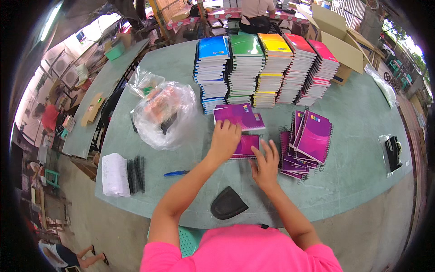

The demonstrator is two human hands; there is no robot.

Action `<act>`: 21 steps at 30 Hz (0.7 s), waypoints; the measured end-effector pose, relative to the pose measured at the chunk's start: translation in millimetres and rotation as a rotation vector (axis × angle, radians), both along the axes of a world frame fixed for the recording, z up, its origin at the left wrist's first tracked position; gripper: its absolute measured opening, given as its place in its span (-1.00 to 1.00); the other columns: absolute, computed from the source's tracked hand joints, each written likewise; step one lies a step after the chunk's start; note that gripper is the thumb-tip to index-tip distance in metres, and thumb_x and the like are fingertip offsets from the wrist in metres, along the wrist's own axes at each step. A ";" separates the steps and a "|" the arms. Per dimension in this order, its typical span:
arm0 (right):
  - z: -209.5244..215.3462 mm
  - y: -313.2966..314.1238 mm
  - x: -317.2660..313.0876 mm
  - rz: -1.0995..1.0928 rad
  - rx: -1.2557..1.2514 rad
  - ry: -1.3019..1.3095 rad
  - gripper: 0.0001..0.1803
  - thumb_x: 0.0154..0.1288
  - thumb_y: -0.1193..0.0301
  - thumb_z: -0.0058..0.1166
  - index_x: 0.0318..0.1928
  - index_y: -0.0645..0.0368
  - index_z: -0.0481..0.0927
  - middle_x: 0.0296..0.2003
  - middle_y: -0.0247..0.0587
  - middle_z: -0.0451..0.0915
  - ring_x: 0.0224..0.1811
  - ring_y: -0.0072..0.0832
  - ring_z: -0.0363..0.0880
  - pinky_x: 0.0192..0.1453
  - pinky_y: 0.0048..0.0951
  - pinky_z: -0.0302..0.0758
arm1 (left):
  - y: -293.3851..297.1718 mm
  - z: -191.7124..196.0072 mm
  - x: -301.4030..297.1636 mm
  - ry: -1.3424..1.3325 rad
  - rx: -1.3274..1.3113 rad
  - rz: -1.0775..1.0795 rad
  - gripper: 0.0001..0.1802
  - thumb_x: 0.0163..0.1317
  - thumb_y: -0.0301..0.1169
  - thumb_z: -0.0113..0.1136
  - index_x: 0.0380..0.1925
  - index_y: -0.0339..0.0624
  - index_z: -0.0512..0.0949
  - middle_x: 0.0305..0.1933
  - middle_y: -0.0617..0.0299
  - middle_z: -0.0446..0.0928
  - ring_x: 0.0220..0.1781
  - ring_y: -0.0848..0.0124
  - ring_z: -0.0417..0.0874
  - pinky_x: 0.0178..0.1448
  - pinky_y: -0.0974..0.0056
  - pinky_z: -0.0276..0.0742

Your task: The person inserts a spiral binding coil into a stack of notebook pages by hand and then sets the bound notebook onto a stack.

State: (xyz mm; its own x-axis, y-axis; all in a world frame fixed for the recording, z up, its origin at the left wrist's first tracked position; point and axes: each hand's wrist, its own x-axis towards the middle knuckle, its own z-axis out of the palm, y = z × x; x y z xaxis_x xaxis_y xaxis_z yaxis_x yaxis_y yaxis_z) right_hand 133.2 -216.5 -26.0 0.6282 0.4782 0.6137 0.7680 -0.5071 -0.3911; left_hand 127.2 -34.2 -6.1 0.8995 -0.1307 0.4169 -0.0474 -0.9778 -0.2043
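Observation:
In front of me, two or more purple spiral notebooks (233, 114) lie overlapped at the foot of the tall stacks. My left hand (226, 139) has its fingers over the lower edge of the upper one, its thumb hidden. Closer to me, another purple notebook (247, 144) lies partly under that hand. My right hand (266, 164) is at the lower right corner of this nearer notebook, fingers apart, with nothing seen in it. A loose, fanned pile of purple spiral notebooks (313, 136) sits just right of my right hand.
Stacks of blue (213, 47), green, yellow, red and pink notebooks stand behind. A clear plastic bag (165, 113), a white bundle (115, 174), black spiral coils (136, 174) and a blue pen (176, 173) are left. A dark wedge-shaped object (229, 203) lies near me; an open carton (340, 47) stands back right.

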 end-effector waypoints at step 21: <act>-14.7 14.6 -15.6 0.346 -0.277 0.258 -0.88 0.08 0.48 0.04 -0.35 0.13 0.61 -0.43 -0.14 0.61 -0.33 -0.22 0.56 -0.22 -0.21 0.41 | 179.8 -89.3 -251.9 -0.022 -0.490 0.993 -0.77 -0.02 -0.38 0.21 -0.45 -0.35 0.50 -0.34 -0.14 0.50 -0.24 -0.09 0.52 -0.15 0.00 0.43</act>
